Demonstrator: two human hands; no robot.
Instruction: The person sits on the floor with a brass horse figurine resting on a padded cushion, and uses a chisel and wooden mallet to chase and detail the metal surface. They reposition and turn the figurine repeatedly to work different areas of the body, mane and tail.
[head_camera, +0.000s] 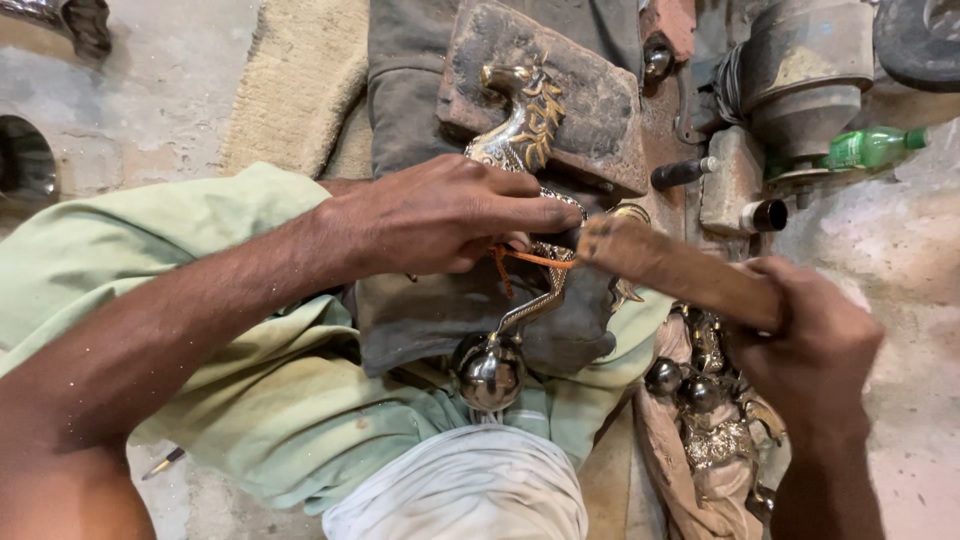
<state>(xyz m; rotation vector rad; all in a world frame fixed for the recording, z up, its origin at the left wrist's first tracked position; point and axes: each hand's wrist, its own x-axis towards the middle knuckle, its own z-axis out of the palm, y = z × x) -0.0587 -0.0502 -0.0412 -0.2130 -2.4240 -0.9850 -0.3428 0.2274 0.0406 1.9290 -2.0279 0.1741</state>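
Note:
A brass horse figure (523, 125) lies across my lap, its head resting on a worn wooden block (590, 100) and a shiny metal ball (488, 372) at its lower end. My left hand (440, 215) grips the figure's middle, where an orange string (530, 260) is wound. My right hand (810, 345) holds a wooden stick-like tool (665, 265), its blunt end touching the figure just beside my left fingers.
More shiny metal figures (705, 395) lie in a cloth at the lower right. A grey motor-like machine (805, 75), a green plastic bottle (872, 147) and a dark-handled tool (682, 172) sit at the upper right. A beige mat (300, 80) lies on the concrete floor.

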